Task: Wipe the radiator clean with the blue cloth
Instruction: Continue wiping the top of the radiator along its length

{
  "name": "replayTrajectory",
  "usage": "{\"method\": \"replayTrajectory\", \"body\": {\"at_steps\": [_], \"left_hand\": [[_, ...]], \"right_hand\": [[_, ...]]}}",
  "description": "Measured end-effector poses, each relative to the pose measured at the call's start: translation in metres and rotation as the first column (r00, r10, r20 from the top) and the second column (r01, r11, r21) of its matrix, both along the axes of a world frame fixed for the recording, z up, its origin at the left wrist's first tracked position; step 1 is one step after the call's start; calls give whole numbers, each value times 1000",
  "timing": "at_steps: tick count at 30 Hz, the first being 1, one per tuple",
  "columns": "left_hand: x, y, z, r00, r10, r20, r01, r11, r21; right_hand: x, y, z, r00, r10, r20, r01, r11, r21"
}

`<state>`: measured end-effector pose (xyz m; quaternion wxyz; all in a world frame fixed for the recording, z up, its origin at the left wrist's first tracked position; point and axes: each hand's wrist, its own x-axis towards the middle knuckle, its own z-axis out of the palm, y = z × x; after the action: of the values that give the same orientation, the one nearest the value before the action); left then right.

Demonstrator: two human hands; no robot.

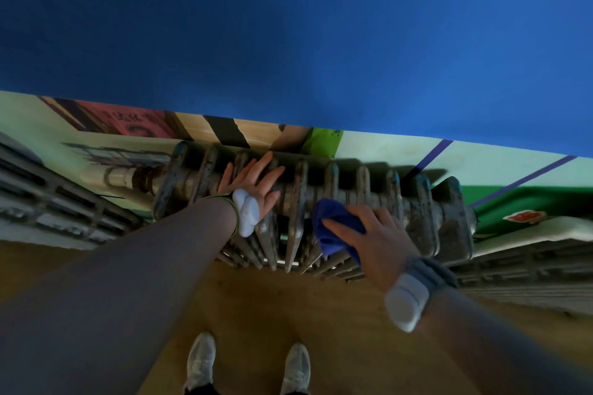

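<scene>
An old grey finned radiator (426, 215) with worn, blue-flecked ribs stands against the wall below me. My left hand (253, 181) lies flat on its top ribs, fingers straight and spread. My right hand (375, 239) presses a bunched blue cloth (330, 224) against the radiator's front, to the right of the left hand; thumb and fingers curl round the cloth. Part of the cloth is hidden under the palm.
A pipe (118, 175) joins the radiator at its left end. Low grilles (54, 208) run along the wall on both sides. The wall (288, 26) above is dark blue with a painted band below. My two shoes (247, 362) stand on the wooden floor (288, 305).
</scene>
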<state>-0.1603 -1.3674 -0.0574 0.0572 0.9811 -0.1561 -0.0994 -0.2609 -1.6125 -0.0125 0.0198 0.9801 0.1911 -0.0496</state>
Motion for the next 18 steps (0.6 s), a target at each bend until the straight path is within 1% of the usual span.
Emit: {"method": "replayTrajectory", "body": {"at_steps": [3,6,9,11,13,15,17,18], "left_hand": [[-1,1,-2,1000,-6,24,6,1000,-18],[0,2,-1,1000,-12,11,12,1000,-21],[2,3,-1,1000,-17,-14,16,1000,-19],[2,3,-2,1000,-12,-13,12,1000,-22],[1,3,-3,1000,-14,-12,13,1000,-14],[1,2,-3,1000,-14,-11,14,1000,-6],[2,3,-3,1000,-6,-16,6,1000,0],[2,3,-4,1000,-1,-20,1,1000,1]], "right_hand": [[37,0,6,997,-62,-45,60,998,-27],[75,4,11,990,-143,5,143,990,4],[93,6,5,983,-182,15,182,983,6],[90,6,4,983,-185,12,185,983,-6],[75,5,6,983,-186,-6,186,982,20],[48,2,4,984,-178,6,177,983,38],[18,1,1,990,-133,35,131,989,62],[3,-1,-1,994,-113,14,111,992,63]]}}
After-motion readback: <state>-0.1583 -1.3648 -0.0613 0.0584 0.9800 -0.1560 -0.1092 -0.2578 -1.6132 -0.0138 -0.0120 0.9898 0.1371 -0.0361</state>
